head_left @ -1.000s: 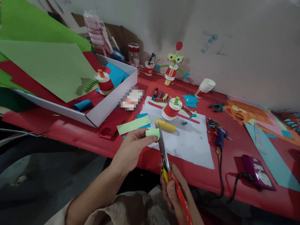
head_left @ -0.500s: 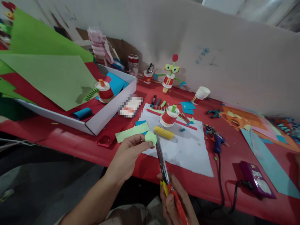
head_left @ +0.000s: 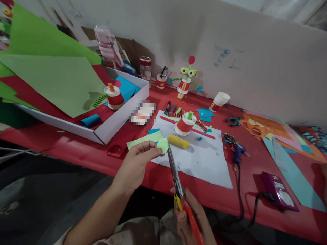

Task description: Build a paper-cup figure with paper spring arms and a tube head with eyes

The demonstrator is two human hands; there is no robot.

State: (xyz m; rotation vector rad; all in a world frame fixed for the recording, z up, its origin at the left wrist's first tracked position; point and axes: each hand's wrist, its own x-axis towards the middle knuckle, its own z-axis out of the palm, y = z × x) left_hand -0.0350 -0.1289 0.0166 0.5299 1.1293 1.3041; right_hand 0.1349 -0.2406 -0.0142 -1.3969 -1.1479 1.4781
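Note:
Between thumb and fingers, my left hand (head_left: 135,161) pinches a small rounded piece of light green paper (head_left: 162,145). My right hand (head_left: 190,214) is wrapped round the red and yellow handles of a pair of scissors (head_left: 174,168). Their blades point up and away from me, with the tips at the right edge of the green piece. Just beyond lies a yellow paper roll (head_left: 178,141) on a white sheet (head_left: 204,163). Behind it stands an upturned red and white paper cup (head_left: 185,124) with coiled red paper arms and a green tab on top.
A white box (head_left: 120,117) of coloured paper stands on the left. A finished cup figure (head_left: 184,85) is at the back, near stacked paper cups (head_left: 220,101). On the right are a blue glue gun (head_left: 238,153) with its cord and a purple device (head_left: 278,192).
My left hand and the green paper have shifted slightly left and up, and the scissor tips have followed. The green piece is turned a little differently. My view has tilted slightly.

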